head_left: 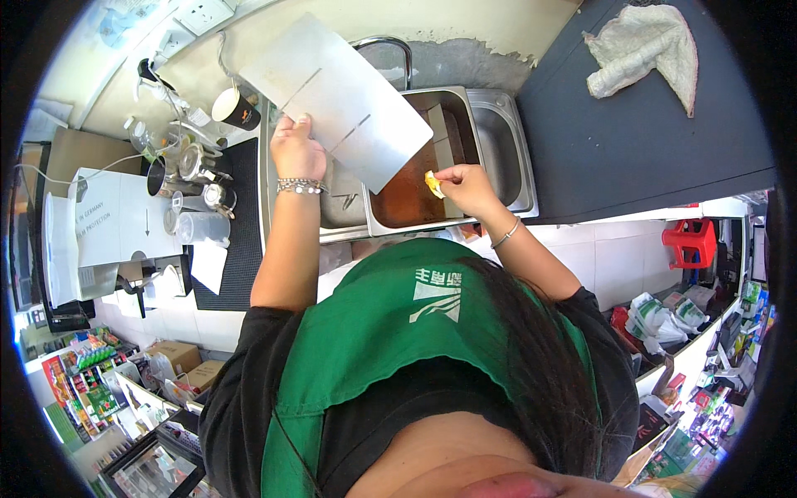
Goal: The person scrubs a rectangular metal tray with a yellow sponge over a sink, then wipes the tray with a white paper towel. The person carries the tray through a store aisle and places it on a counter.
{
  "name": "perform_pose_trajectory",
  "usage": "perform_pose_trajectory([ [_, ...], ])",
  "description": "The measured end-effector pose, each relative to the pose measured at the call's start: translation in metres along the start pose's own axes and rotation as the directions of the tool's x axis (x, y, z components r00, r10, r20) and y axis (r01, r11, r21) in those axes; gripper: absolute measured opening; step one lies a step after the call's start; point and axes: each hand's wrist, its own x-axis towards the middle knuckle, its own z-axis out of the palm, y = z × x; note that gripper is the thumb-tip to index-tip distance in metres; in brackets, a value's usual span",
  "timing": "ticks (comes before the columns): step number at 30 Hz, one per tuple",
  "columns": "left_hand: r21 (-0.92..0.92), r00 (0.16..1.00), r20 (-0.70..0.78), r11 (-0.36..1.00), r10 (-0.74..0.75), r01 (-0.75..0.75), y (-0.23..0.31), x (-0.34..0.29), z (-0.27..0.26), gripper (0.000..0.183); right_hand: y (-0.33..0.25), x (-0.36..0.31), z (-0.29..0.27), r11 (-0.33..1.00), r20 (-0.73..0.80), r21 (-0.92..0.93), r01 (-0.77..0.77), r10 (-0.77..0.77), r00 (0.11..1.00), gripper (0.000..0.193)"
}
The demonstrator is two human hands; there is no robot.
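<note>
My left hand (299,151) grips the lower left edge of a flat metal panel (349,104) with narrow slots, held tilted above the sink. Between the fingers of my right hand (470,189) is a small crumpled yellow-and-white piece (433,184), too small to tell whether it is a sponge or a wrapper. Below both hands, a rectangular steel pan (380,228) sits over the sink and holds brown liquid (403,203). A pale grey strip (443,141) shows inside the pan. The panel hides the pan's left part.
Behind the pan rises a curved faucet (407,58); a steel basin (508,158) lies to its right. A dark counter (598,158) carries a crumpled cloth (647,50). At left stand a paper cup (237,109), clear plastic cups (203,228) and a white box (124,217) by a black mat (241,249).
</note>
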Motion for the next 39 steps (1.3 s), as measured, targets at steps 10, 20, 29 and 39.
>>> perform_pose_trajectory([
  [10,-0.093,0.996,-0.047,0.993,-0.082,0.077,0.005,-0.011,0.001,0.030,-0.060,0.006,-0.030,0.960,-0.402,0.164,0.228,-0.146,0.904,0.017],
  [20,-0.090,0.993,-0.100,0.995,-0.055,0.046,0.007,-0.031,0.018,0.031,-0.060,0.010,0.009,0.638,-0.367,-0.572,0.515,-0.761,0.535,0.021],
  [29,-0.123,0.990,-0.138,0.992,-0.021,0.004,0.010,-0.029,0.011,0.031,-0.079,0.011,-0.011,0.687,-0.437,-0.507,0.520,-0.726,0.532,0.015],
  [39,-0.079,0.997,-0.018,0.994,-0.079,0.078,-0.005,-0.035,0.006,0.028,-0.090,0.038,-0.011,0.420,-0.170,-0.698,0.580,-0.884,0.435,0.019],
])
